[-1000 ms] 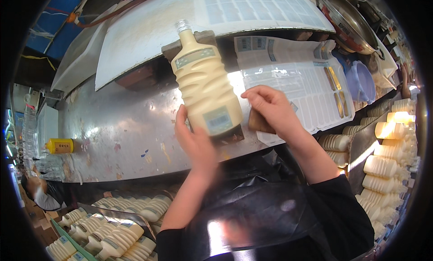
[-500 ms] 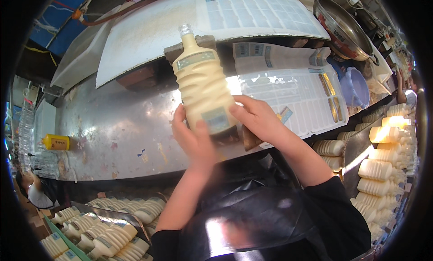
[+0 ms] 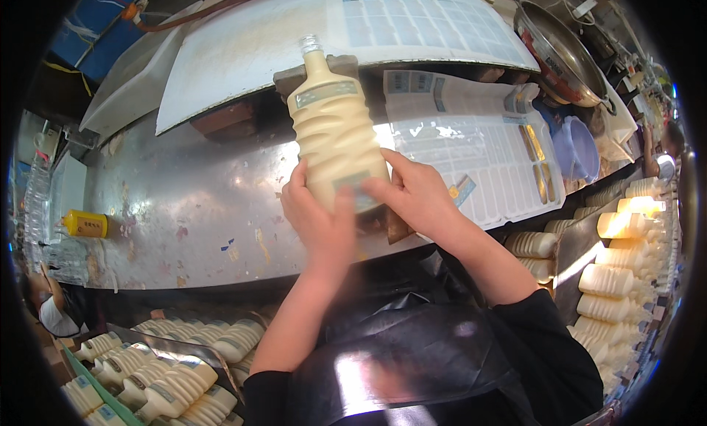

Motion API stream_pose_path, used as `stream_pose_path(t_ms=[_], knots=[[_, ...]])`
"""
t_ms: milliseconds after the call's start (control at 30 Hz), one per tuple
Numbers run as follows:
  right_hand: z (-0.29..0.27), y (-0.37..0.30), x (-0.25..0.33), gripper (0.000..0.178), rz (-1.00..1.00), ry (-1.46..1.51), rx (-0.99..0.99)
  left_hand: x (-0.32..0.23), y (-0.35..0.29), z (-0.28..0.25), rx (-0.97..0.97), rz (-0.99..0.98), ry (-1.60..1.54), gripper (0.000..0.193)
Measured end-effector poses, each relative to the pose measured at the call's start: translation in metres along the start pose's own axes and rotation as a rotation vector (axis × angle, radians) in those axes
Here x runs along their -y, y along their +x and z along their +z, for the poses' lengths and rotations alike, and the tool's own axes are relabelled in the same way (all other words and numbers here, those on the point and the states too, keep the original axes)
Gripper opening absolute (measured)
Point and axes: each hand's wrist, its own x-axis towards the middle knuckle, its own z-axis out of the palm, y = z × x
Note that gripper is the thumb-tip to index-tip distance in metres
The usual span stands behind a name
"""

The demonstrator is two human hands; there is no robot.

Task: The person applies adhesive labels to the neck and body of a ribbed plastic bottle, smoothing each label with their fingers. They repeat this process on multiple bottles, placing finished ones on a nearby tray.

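A cream-coloured, ribbed bottle with a clear neck lies before me, neck pointing away. Its shoulder end is by a brown block-like support. One label runs across the shoulder, and another bluish label sits near the base. My left hand is around the lower left side, its thumb blurred over the lower label. On the other side, my right hand grips the base edge, thumb pressed on that same label. A small blue-and-gold label piece lies just beyond my right hand.
Label sheets cover the metal table at right; a white board stands behind. A yellow bottle is at left, a lilac basin and large pan at right. Cream bottles fill bins on both sides.
My left thumb has shifted right across the lower label, and my right thumb has come onto it. The bottle stays in about the same place; the whole view has shifted slightly.
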Motion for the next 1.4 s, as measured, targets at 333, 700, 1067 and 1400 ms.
stream_pose_path(t_ms=[333,700,1067,1400], knots=[[-0.01,-0.002,-0.005,0.023,-0.431,0.093,-0.152,0.015,0.001,0.001,-0.009,-0.159,-0.388,0.055],[0.015,-0.03,0.01,0.03,-1.11,-0.413,-0.262,0.025,0.003,-0.017,0.017,-0.274,-0.558,0.021],[0.04,-0.037,0.03,0.025,-1.027,-0.524,-0.245,0.026,0.001,-0.023,0.049,-0.394,-0.829,0.032],[0.015,-0.03,0.022,0.033,-0.24,-0.283,-0.292,0.002,-0.01,-0.002,-0.022,-0.03,-0.127,0.068]])
